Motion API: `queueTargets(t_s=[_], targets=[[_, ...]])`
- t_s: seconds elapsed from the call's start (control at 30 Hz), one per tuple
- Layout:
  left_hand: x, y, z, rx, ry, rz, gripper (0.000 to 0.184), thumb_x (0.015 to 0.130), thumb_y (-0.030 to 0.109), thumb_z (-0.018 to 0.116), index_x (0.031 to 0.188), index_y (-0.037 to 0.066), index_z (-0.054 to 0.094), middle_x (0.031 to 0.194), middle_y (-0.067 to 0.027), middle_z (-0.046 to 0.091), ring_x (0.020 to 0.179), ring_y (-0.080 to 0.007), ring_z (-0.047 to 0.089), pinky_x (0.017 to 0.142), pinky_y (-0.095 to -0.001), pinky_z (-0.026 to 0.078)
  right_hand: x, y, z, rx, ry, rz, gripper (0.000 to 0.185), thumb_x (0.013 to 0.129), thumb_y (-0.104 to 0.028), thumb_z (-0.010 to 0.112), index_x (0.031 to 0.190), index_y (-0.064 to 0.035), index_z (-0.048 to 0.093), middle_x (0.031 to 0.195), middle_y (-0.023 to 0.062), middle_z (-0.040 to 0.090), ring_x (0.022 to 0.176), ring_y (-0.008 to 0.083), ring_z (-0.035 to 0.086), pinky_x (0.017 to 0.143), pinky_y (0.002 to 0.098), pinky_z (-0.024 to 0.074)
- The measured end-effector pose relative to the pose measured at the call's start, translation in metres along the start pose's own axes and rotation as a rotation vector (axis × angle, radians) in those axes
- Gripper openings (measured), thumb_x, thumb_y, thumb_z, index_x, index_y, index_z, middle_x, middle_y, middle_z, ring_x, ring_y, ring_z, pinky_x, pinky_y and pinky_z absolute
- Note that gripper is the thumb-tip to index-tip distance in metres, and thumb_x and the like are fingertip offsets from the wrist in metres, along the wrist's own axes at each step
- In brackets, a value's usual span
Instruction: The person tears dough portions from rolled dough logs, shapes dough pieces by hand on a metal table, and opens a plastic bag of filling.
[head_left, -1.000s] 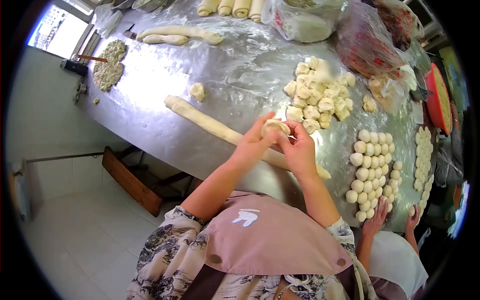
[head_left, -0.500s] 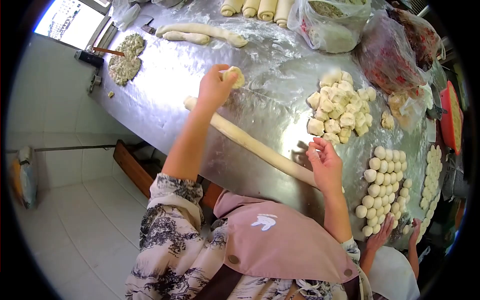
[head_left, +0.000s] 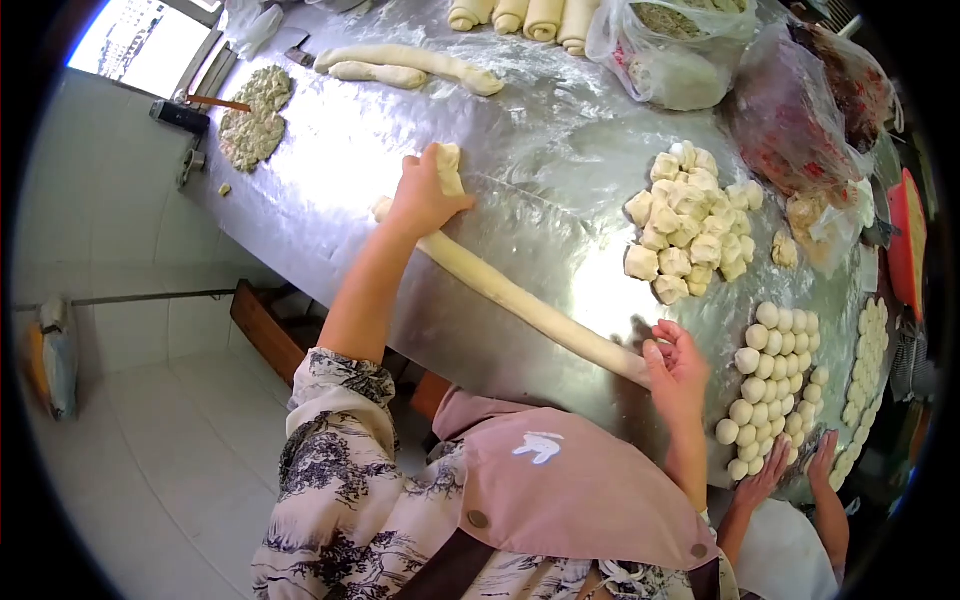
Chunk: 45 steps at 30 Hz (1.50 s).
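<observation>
My left hand (head_left: 424, 196) grips a small flattened piece of dough (head_left: 450, 170) above the steel table, fingers on its far side. Just below that hand, a long dough rope (head_left: 525, 304) runs diagonally towards the lower right. The rope's right end lies beside my right hand (head_left: 681, 372), whose fingers are loosely curled and apart with nothing visible between them. Whether that hand touches the rope I cannot tell. Beyond it sits a heap of cut dough pieces (head_left: 690, 228).
Rows of round dough balls (head_left: 770, 375) lie at right, near a co-worker's hands (head_left: 765, 472). Plastic bags (head_left: 790, 115) stand at the back right. Dough rolls (head_left: 543, 18), two more dough strips (head_left: 410, 66) and a patch of filling (head_left: 252, 122) lie farther back. The table edge (head_left: 450, 370) curves before me.
My left hand has turned and lowered the dough piece towards the table. My right hand has moved down and right, close to the rope's end. The co-worker's hands have shifted slightly.
</observation>
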<state>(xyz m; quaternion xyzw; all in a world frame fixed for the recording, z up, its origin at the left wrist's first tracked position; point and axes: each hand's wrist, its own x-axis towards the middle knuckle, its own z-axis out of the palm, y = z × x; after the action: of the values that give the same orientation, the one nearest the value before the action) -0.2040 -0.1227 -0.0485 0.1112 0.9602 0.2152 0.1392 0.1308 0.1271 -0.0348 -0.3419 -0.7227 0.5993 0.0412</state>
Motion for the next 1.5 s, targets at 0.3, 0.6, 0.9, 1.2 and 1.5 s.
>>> queueTargets(t_s=[0.3, 0.6, 0.9, 1.2, 1.5], targets=[[0.041, 0.029, 0.018, -0.192, 0.215, 0.181, 0.1, 0.069, 0.024, 0.086, 0.15, 0.003, 0.031, 0.137, -0.0236, 0.047, 0.124, -0.0357, 0.051, 0.103, -0.0405, 0.044, -0.012, 0.001, -0.002, -0.282, 0.015, -0.217, 0.041, 0.086, -0.013, 0.07, 0.123, 0.0005, 0.057, 0.115, 0.0144, 0.064, 0.097, 0.0257, 0.065, 0.081, 0.0366, 0.0533], [-0.079, 0.0, 0.001, 0.188, -0.1, 0.82, 0.08, 0.067, 0.037, 0.083, 0.137, 0.011, 0.052, 0.138, -0.0157, 0.051, 0.129, -0.0377, 0.046, 0.109, -0.0502, 0.035, -0.035, 0.002, -0.01, -0.885, -0.001, -0.579, 0.068, 0.07, -0.036, 0.082, 0.126, -0.0075, 0.057, 0.125, 0.0101, 0.057, 0.116, 0.0345, 0.052, 0.101, 0.0476, 0.0374], [-0.06, -0.026, 0.025, 0.344, -0.047, 0.913, 0.044, 0.079, 0.049, 0.072, 0.091, 0.008, 0.061, 0.089, -0.0113, 0.062, 0.088, -0.0339, 0.061, 0.075, -0.0477, 0.048, 0.004, 0.031, -0.003, -0.961, 0.253, -0.771, 0.042, 0.074, -0.049, 0.076, 0.081, -0.011, 0.059, 0.069, 0.0044, 0.054, 0.063, 0.0238, 0.055, 0.052, 0.0358, 0.0454], [-0.094, -0.054, -0.003, 0.38, -0.132, 0.776, 0.052, 0.073, 0.049, 0.076, 0.101, 0.008, 0.059, 0.102, -0.0124, 0.062, 0.095, -0.0355, 0.059, 0.081, -0.0469, 0.047, -0.034, 0.045, -0.036, -0.847, 0.169, -0.701, 0.054, 0.068, -0.033, 0.083, 0.113, -0.0106, 0.063, 0.107, 0.0074, 0.061, 0.097, 0.03, 0.059, 0.083, 0.0417, 0.0463], [-0.077, -0.088, -0.012, 0.357, 0.17, 0.822, 0.054, 0.062, 0.043, 0.084, 0.097, 0.007, 0.064, 0.107, -0.0129, 0.062, 0.102, -0.0332, 0.057, 0.089, -0.0452, 0.045, -0.024, 0.06, -0.028, -0.819, 0.253, -0.711, 0.053, 0.069, -0.029, 0.084, 0.112, -0.0091, 0.061, 0.096, 0.0081, 0.058, 0.09, 0.0298, 0.058, 0.076, 0.0408, 0.0475]])
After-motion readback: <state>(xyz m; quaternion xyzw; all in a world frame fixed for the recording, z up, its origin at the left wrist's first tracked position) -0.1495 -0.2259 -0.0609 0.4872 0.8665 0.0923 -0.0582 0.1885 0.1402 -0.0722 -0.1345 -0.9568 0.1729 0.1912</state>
